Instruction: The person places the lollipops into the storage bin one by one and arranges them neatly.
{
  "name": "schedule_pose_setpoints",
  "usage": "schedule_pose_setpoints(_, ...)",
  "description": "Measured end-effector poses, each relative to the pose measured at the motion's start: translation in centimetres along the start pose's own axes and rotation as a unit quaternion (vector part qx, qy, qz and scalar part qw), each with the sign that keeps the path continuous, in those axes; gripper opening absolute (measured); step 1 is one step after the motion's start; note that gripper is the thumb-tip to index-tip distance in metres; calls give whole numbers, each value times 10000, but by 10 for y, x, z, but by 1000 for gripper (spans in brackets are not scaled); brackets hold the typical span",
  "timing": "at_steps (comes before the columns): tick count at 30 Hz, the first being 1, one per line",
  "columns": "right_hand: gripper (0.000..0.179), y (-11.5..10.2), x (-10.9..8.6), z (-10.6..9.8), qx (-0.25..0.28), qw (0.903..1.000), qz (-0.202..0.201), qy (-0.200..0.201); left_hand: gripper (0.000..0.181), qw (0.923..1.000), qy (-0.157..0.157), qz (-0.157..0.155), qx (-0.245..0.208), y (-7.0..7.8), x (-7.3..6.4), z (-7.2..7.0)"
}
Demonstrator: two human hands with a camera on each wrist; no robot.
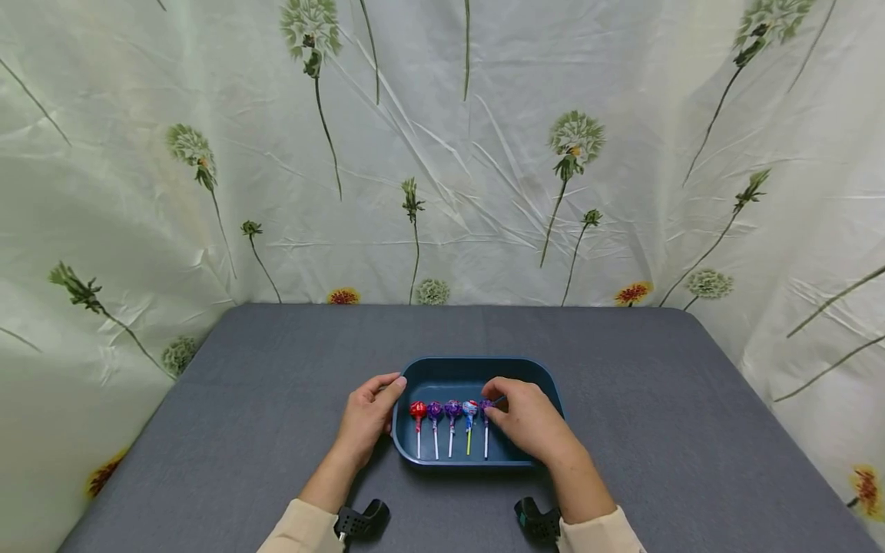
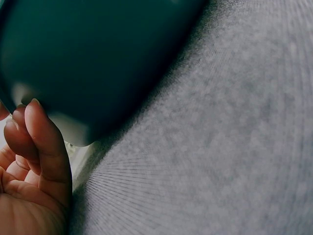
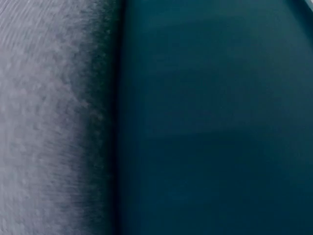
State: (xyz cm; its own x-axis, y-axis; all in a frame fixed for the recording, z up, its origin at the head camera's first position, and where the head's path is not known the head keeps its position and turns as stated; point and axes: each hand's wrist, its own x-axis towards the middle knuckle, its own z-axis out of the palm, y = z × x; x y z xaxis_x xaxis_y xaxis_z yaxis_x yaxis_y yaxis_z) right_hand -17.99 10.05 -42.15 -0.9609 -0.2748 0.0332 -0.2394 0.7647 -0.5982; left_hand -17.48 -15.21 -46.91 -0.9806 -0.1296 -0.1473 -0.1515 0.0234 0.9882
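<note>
A dark blue tray [image 1: 442,375] lies on the table with several lollipops in a row inside it. From left to right come a red lollipop [image 1: 418,411], two purple ones, a blue-and-red lollipop [image 1: 470,409] with a yellow stick, and another purple lollipop [image 1: 486,442]. My left hand [image 1: 366,415] grips the tray's left end, thumb at the rim; the left wrist view shows its curled fingers [image 2: 46,132] against the tray wall. Reaching into the tray, my right hand [image 1: 528,418] pinches the head of the rightmost purple lollipop, partly hiding it. In the right wrist view only tray wall [image 3: 210,117] and cloth appear.
The table [image 1: 290,353] has a grey cloth cover and reaches beyond the tray on all sides. A pale curtain [image 1: 484,153] printed with dandelions hangs behind and along both sides. Black wrist mounts [image 1: 362,520] are strapped at both cuffs.
</note>
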Motion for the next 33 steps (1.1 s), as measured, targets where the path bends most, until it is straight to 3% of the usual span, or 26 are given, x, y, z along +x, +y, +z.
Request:
schedule_pose_setpoints(15,12,3,1,5,-298,9996,-29,11,46,10000,2,6,59,1,-1,1)
schedule_pose_setpoints(33,13,1,2,3,-181,9998,112,-45,42,10000,12,-8,-58,1,0,-2)
